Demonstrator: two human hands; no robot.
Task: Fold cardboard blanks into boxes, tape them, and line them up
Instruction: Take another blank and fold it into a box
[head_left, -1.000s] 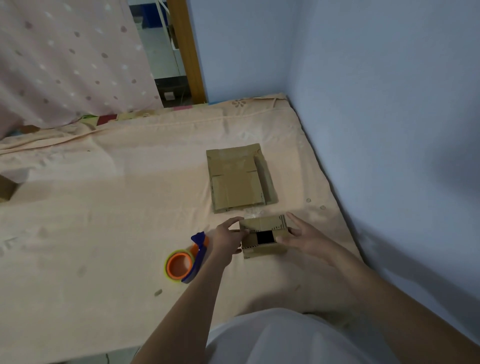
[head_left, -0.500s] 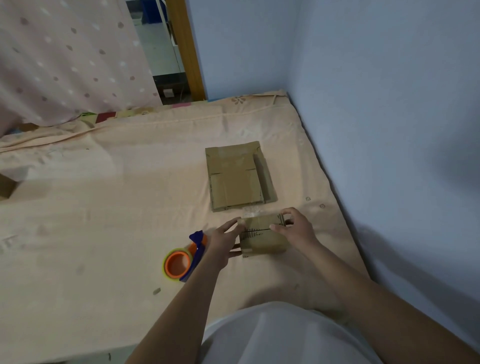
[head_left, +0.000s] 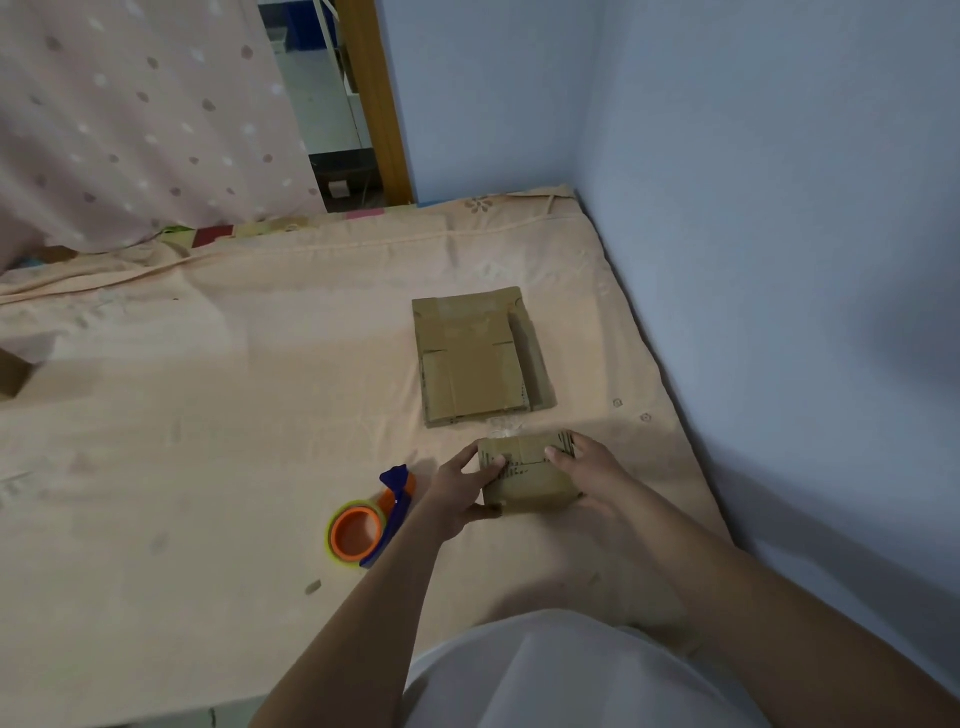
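A small folded cardboard box (head_left: 527, 475) sits on the peach bedsheet, its top flaps closed and a bit of clear tape sticking up at its far edge. My left hand (head_left: 460, 491) grips its left side, thumb under the near corner and fingers over the top. My right hand (head_left: 587, 465) grips the right side, with the thumb pressing on the top. A stack of flat cardboard blanks (head_left: 475, 358) lies just beyond the box. An orange and blue tape dispenser (head_left: 366, 522) lies on the sheet left of my left hand.
The bed (head_left: 208, 415) fills the view, and a blue wall (head_left: 779, 260) runs along its right edge. A dotted curtain (head_left: 130, 119) hangs at the far left beside a wooden door frame (head_left: 374, 104). A brown cardboard piece (head_left: 13, 371) shows at the left edge.
The dark opening seen on the box a second ago is now closed over by the flaps. Both hands have shifted from its sides to gripping over the top.
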